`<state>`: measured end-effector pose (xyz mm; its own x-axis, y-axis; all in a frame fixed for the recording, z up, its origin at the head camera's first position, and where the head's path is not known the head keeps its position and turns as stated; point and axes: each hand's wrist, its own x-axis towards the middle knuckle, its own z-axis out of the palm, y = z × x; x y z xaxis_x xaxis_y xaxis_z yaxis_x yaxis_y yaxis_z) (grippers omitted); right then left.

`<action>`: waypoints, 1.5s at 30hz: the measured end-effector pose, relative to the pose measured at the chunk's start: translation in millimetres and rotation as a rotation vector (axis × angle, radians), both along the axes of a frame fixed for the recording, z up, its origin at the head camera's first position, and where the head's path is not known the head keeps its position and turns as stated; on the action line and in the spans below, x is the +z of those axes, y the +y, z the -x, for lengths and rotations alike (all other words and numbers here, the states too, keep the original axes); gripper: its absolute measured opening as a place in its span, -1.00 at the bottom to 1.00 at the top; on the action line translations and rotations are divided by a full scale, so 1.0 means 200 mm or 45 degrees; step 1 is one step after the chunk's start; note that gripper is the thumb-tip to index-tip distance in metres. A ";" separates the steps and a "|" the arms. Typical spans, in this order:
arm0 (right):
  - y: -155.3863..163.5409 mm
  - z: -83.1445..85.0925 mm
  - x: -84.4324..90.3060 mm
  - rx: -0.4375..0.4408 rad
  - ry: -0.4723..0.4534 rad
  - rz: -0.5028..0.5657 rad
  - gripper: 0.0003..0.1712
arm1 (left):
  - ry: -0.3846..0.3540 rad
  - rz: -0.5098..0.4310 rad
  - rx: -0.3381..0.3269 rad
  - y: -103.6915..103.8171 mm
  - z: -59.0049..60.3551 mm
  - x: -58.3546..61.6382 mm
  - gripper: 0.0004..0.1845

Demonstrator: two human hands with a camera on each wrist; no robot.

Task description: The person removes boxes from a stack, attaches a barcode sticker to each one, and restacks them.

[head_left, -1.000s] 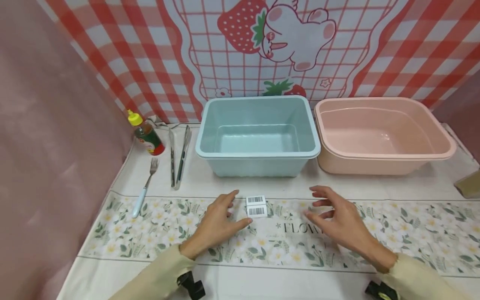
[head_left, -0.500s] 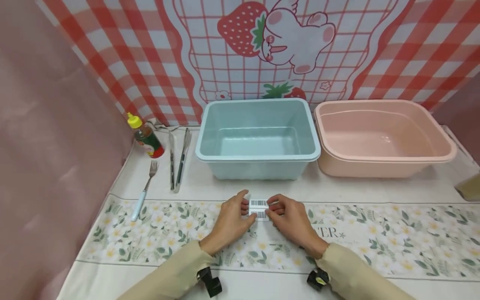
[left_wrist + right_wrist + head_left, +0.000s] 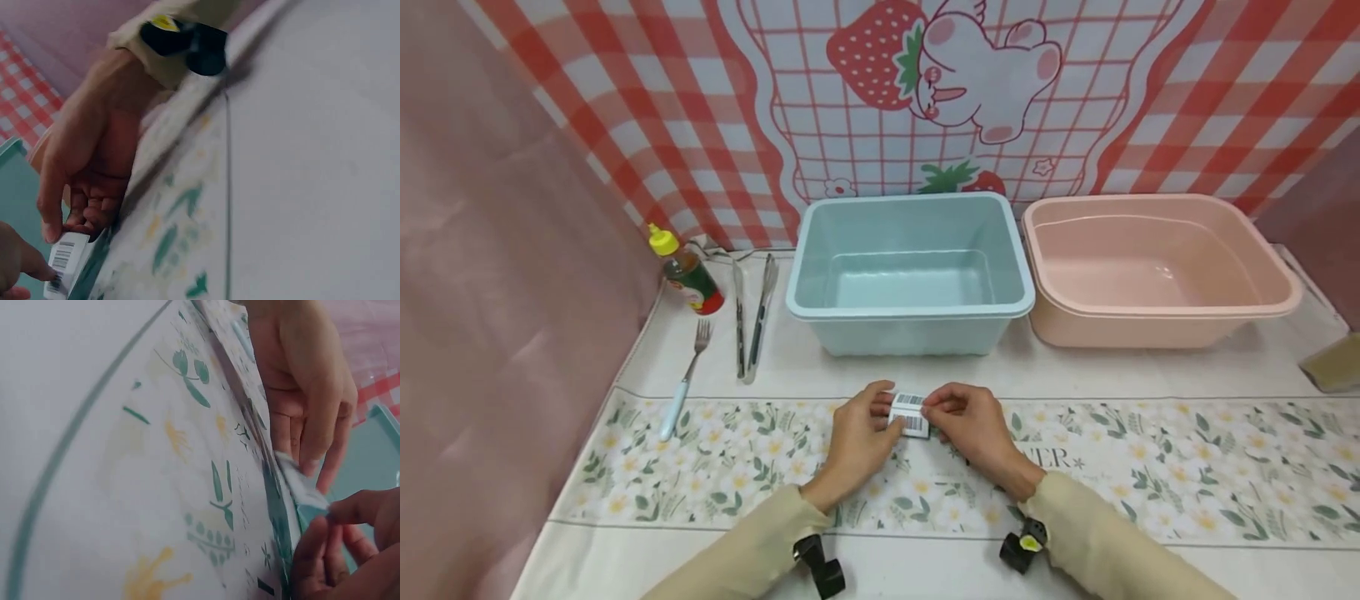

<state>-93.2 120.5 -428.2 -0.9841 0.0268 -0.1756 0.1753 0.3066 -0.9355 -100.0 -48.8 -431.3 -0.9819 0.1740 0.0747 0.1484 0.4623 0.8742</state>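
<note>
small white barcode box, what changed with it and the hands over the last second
Both hands closed in from either side: the left hand and right hand now pinch the small white barcode box and have tipped it up off the floral table runner. The pale blue plastic tub, pink plastic basin, fork and tongs stayed put.

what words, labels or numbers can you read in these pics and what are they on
"ER": end of a word printed on the floral table runner; the rest is hidden behind the right hand.
Barcodes on the small white box pinched by both hands: digits too small to read.
Label on the yellow-capped sauce bottle: too blurred to read.
</note>
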 end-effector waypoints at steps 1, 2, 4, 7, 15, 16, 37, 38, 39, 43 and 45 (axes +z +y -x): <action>0.00 0.00 0.00 0.000 0.004 0.023 -0.94 | -0.038 -0.048 0.009 -0.01 0.00 0.01 -0.56; 0.01 -0.01 0.01 0.002 0.014 0.045 -0.93 | -0.080 -0.098 0.016 -0.01 0.01 0.01 -0.56; 0.02 -0.02 0.02 0.009 0.052 0.076 -0.93 | -0.164 -0.212 0.018 -0.03 0.01 0.03 -0.58; 0.05 -0.05 0.05 0.034 0.139 0.097 -0.94 | -0.277 -0.348 0.006 -0.03 0.00 0.05 -0.63; 0.08 -0.11 0.13 0.046 0.240 0.147 -0.94 | -0.543 -0.615 0.004 -0.03 -0.09 0.13 -0.81; 0.09 -0.12 0.14 0.052 0.250 0.138 -0.93 | -0.542 -0.625 0.004 -0.03 -0.10 0.14 -0.82; 0.09 -0.11 0.23 0.202 1.316 -0.517 -0.89 | 0.062 -0.444 -0.109 0.06 -0.15 0.21 -0.88; 0.09 -0.11 0.23 0.191 1.309 -0.525 -0.86 | 0.073 -0.435 -0.130 0.06 -0.15 0.21 -0.88; 0.09 -0.12 0.23 0.181 1.312 -0.532 -0.82 | 0.080 -0.427 -0.150 0.06 -0.15 0.21 -0.87; 0.08 -0.13 0.22 0.171 1.304 -0.539 -0.72 | 0.082 -0.397 -0.202 0.05 -0.15 0.21 -0.87; 0.08 -0.13 0.21 0.180 1.299 -0.533 -0.70 | 0.081 -0.384 -0.207 0.05 -0.15 0.21 -0.88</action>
